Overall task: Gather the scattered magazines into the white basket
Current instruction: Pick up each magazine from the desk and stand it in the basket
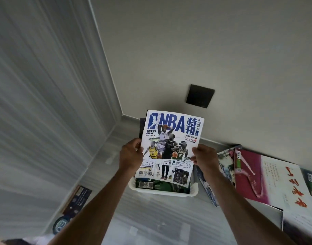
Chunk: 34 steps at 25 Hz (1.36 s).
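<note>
Soft, even daylight fills my view, brightest on the sheer white pleated curtain (36,103) at left. Shadows are faint. Wide-angle distortion bends the edges, and the curtain folds smear with blur.

Magazine (171,138) cover: "NBA", "MVP VS DPOY", "PLAYOFFS" (jerseys: "BOSTON", "INDIANA").

Looks like a room in someone's home: plain painted wall (204,41) with a dark switch plate (200,96) mid-frame, pale curtains (36,85) down the left side, a grey baseboard (128,119), and magazines (268,177) lying on the floor (151,218) at right.
</note>
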### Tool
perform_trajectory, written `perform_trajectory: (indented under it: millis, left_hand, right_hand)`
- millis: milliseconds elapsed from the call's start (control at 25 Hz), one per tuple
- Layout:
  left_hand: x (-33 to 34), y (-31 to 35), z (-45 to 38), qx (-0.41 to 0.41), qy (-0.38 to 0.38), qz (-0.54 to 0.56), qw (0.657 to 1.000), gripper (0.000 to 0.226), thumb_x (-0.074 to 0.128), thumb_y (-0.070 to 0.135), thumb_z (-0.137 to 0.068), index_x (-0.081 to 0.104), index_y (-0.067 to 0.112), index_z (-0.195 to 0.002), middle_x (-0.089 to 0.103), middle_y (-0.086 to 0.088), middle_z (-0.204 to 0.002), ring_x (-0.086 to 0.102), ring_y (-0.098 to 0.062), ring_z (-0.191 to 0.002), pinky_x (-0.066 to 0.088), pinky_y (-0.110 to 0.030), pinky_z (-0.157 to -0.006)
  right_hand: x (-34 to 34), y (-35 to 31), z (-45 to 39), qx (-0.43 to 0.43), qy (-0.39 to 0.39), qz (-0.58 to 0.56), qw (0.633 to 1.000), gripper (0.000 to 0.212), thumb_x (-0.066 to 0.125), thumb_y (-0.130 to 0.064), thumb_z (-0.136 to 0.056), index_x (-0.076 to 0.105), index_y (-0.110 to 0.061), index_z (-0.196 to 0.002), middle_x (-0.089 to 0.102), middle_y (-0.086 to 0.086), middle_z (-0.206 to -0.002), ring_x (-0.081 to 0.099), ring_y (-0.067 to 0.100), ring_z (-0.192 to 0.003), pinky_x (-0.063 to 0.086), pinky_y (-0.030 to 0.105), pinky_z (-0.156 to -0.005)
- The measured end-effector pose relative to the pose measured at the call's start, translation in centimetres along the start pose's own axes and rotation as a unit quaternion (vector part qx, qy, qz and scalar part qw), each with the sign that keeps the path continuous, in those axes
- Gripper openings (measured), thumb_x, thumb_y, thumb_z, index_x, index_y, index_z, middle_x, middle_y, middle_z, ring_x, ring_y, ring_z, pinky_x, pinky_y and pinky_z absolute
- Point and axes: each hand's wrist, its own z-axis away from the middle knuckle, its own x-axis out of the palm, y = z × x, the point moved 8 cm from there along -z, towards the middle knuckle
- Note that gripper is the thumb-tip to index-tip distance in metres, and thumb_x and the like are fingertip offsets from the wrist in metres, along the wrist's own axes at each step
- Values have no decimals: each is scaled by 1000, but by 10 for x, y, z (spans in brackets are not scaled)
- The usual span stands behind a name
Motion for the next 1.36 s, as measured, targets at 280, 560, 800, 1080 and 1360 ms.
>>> perform_trajectory:
  millis: [280,560,800,1080,1360]
  left_hand:
    - [15,-33,11,-76,-30,-57,995,12,64,9,-83,72,14,-90,76,-11,-95,70,-29,-85,53,-31,-74]
    - [92,41,118,-1,-81,-24,996,52,69,11,-80,52,13,-129,57,-20,-127,58,-38,-112,47,-46,-94]
    - [239,105,280,26,-303,41,952,39,65,5,-84,60,16,-120,63,-7,-123,59,-19,-102,48,-33,-86]
    - [329,131,362,40,-398,12,917,33,64,11,-85,62,27,-113,64,8,-114,59,-11,-100,47,-29,-81]
    - [344,143,380,24,-405,-9,914,24,63,16,-82,64,37,-94,72,5,-98,66,-9,-87,57,-35,-78]
  right_hand:
    - [13,34,4,45,-64,28,997,17,56,-10,-89,71,-11,-96,74,12,-84,71,21,-69,60,50,-75]
    - [-89,102,75,9,-71,69,995,14,59,-22,-82,68,-19,-92,69,2,-94,64,16,-90,46,23,-78]
    - [-297,275,125,133,97,249,954,42,61,-25,-83,54,-13,-122,62,12,-126,58,30,-116,48,37,-95]
    - [-412,370,146,138,1,509,850,74,61,-51,-81,34,-12,-139,44,14,-143,56,30,-118,52,42,-89]
    - [-420,328,146,56,9,516,855,25,44,-30,-97,58,-10,-104,73,14,-88,71,30,-77,55,37,-62]
